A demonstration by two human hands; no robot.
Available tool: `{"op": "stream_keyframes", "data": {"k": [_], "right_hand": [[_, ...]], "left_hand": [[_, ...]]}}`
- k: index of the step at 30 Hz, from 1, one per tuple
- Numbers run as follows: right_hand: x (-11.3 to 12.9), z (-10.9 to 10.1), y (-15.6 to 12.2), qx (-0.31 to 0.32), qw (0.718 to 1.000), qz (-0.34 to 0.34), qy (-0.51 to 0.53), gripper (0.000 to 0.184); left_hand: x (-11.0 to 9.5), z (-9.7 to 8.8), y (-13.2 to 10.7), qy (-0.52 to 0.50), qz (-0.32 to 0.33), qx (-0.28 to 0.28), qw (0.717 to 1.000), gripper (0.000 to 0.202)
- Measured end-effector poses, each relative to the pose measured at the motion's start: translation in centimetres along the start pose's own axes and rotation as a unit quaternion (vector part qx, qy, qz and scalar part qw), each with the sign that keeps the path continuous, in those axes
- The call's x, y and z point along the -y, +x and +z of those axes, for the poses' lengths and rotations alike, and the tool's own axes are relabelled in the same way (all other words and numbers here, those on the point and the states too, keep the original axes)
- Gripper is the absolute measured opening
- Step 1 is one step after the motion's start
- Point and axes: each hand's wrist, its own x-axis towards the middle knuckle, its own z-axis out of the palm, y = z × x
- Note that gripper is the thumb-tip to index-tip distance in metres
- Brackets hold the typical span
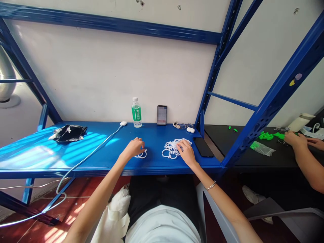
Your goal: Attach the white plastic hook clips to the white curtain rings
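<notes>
My left hand (136, 147) is just above the blue tabletop with its fingers curled together. A couple of thin white rings (143, 156) show beside and under its fingertips; whether the fingers grip one is hidden. To the right lies a loose, tangled pile of white rings (170, 151). My right hand (186, 151) rests over the pile's right side, its fingers apart and stretched onto the rings. A metal bracelet (211, 185) circles my right wrist.
Behind stand a bottle (136, 114) and a propped-up phone (162, 115). Glasses (184, 126), a white case (190, 130) and a black phone (203, 147) lie right; a black bag (69, 133) and white cable (96, 149) left. Another person's hand (296, 140) handles green pieces past the blue post.
</notes>
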Motion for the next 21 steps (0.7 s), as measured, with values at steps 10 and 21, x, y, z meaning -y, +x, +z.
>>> {"op": "stream_keyframes", "data": {"k": [10, 21], "right_hand": [[1.4, -0.3, -0.2, -0.039, 0.999, -0.033, -0.002, 0.019], [4.7, 0.9, -1.0, 0.098, 0.977, 0.028, 0.186, 0.022]], "left_hand": [[-2.4, -0.7, 0.1, 0.062, 0.063, 0.026, 0.996, 0.023], [-7.9, 1.0, -1.4, -0.113, 0.141, 0.008, 0.983, 0.023]]}}
